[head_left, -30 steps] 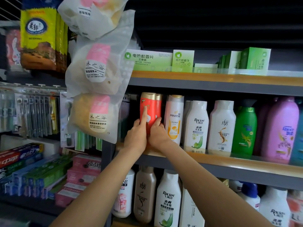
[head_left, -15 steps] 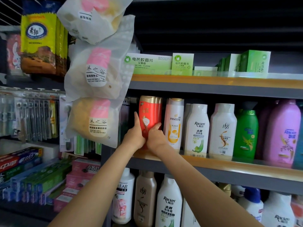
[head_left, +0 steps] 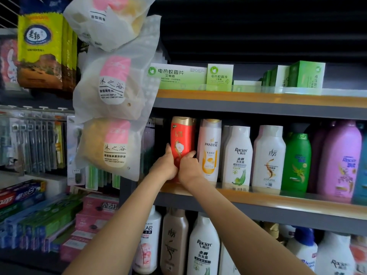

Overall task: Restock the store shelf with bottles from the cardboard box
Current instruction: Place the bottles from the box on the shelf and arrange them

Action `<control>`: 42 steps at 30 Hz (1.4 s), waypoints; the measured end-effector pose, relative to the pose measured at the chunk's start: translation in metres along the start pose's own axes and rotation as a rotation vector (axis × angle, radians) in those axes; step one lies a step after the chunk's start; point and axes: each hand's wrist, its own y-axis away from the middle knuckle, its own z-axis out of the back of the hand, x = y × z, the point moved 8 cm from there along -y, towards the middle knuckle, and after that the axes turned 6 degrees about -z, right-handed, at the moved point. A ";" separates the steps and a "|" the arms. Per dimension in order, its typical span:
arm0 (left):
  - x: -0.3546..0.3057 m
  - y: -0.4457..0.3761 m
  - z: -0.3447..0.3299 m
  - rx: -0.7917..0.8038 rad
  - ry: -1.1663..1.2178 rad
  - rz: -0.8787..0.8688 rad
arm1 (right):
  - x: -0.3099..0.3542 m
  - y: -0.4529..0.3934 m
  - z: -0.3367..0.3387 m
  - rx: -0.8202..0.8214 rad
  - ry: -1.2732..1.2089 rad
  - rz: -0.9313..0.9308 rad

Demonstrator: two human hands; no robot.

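Bottle (head_left: 182,137) stands on shelf (head_left: 258,197), left of Pantene bottle (head_left: 211,147).

- I saw the red bottle (head_left: 182,141), gold-capped, standing upright at the left end of the middle shelf (head_left: 258,197), just beside a white Pantene bottle (head_left: 211,149).

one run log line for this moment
step: placing | hands: left hand and right hand grip red bottle | where: middle shelf, beside Pantene bottle

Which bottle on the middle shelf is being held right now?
The red bottle with the gold cap, leftmost in the row beside the Pantene bottle. Left hand and right hand both grip its lower half.
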 end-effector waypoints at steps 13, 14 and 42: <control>-0.060 0.066 0.001 -0.555 -0.100 -0.374 | -0.031 0.066 0.066 -0.439 0.016 0.265; -0.061 0.064 0.002 -0.582 -0.111 -0.356 | -0.037 0.063 0.062 -0.396 0.045 0.228; -0.030 0.024 0.005 -0.455 -0.106 0.069 | -0.052 0.008 0.040 -0.063 -0.030 -0.034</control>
